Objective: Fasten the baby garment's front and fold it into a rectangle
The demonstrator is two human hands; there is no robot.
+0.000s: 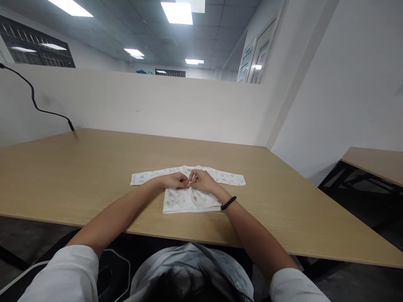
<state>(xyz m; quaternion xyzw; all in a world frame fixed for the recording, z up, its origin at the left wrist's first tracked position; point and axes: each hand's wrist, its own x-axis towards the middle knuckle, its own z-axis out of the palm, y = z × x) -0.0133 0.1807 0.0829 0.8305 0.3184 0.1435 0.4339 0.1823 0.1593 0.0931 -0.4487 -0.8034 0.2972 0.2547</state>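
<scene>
A small white long-sleeved baby shirt (176, 200) with a faint print lies spread on the table, its sleeves stretched out to both sides. My left hand (176, 180) is closed in a pinch on the cloth at the middle of the shirt's front. Right beside it, my right hand (201, 180) pinches the same front edge, fingertips almost meeting the left ones. The cloth is gathered a little under the fingers. Whatever small fastening lies between the fingertips is too small to make out. A black coiled band (228, 203) circles my right wrist.
The wooden table (94, 167) reaches to a low white partition (163, 105) at the back. A black gooseneck stand (34, 98) rises at the far left. Another table (378, 163) stands at the right, past the wall. A white cable (126, 262) hangs below the front edge.
</scene>
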